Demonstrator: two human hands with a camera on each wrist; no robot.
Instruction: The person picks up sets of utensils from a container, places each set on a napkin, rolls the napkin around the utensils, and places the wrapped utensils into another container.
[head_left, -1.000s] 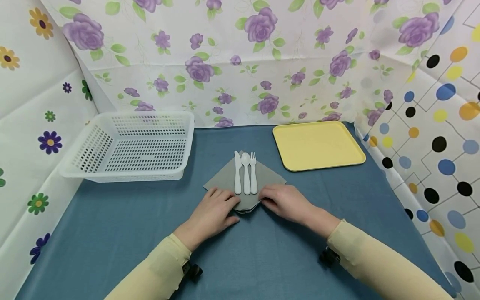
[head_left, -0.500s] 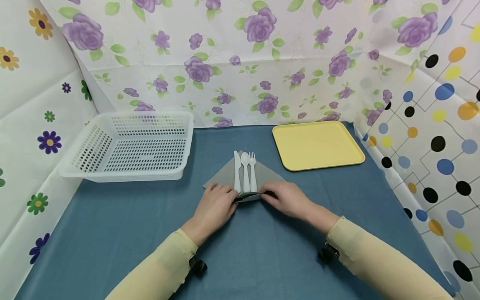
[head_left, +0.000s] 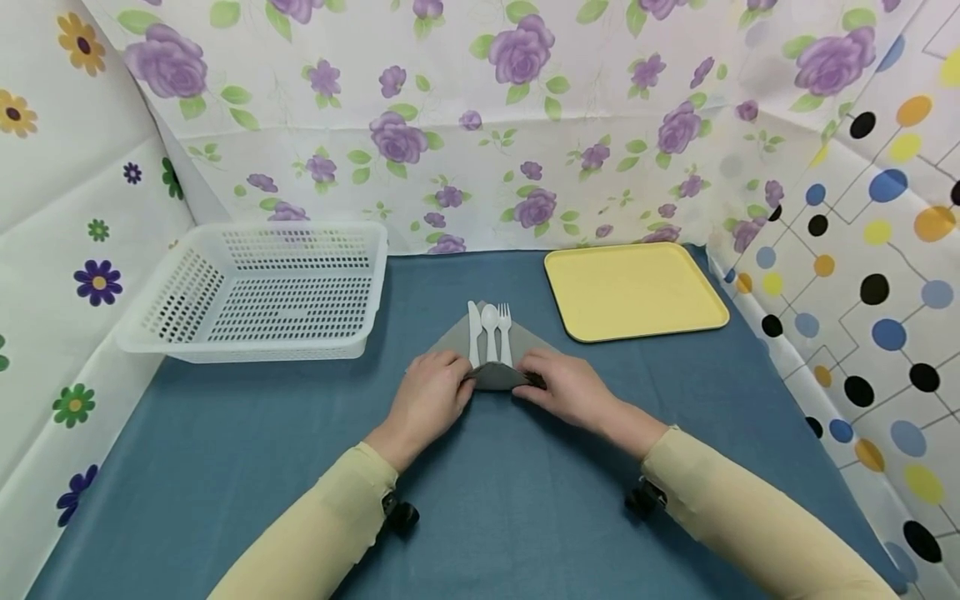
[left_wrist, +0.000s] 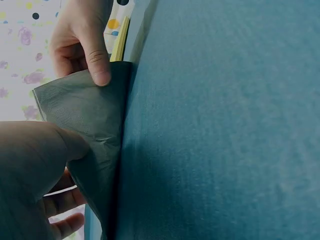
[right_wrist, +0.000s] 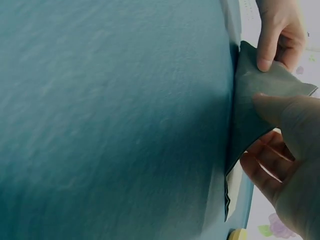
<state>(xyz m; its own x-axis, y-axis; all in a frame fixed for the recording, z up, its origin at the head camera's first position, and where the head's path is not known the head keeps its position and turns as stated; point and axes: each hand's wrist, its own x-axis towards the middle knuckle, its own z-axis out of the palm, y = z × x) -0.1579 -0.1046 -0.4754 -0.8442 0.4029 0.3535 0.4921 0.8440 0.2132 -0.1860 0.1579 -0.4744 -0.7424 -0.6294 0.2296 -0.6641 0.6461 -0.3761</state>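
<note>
A grey napkin (head_left: 497, 380) lies diamond-wise on the table, its near part raised and folded up over the handle ends of a white knife (head_left: 475, 329), a spoon (head_left: 491, 323) and a fork (head_left: 505, 329). My left hand (head_left: 429, 392) pinches the fold's left side. On the right side, my right hand (head_left: 568, 387) pinches the same fold. Both wrist views show the raised grey flap (left_wrist: 85, 107) with a thumb on its near face; the right wrist view has the flap (right_wrist: 250, 112) standing up. The handle ends are hidden behind it.
A white perforated plastic basket (head_left: 362, 348) stands at the back left of the blue tablecloth (head_left: 495, 500). At the back right lies a yellow tray (head_left: 637, 292). Patterned cloth walls (head_left: 465, 167) close off the back and both sides.
The napkin's near corner, which lay flat beneath the handles, has been lifted and folded away from me over the handle ends. Both hands have moved slightly forward with it.
</note>
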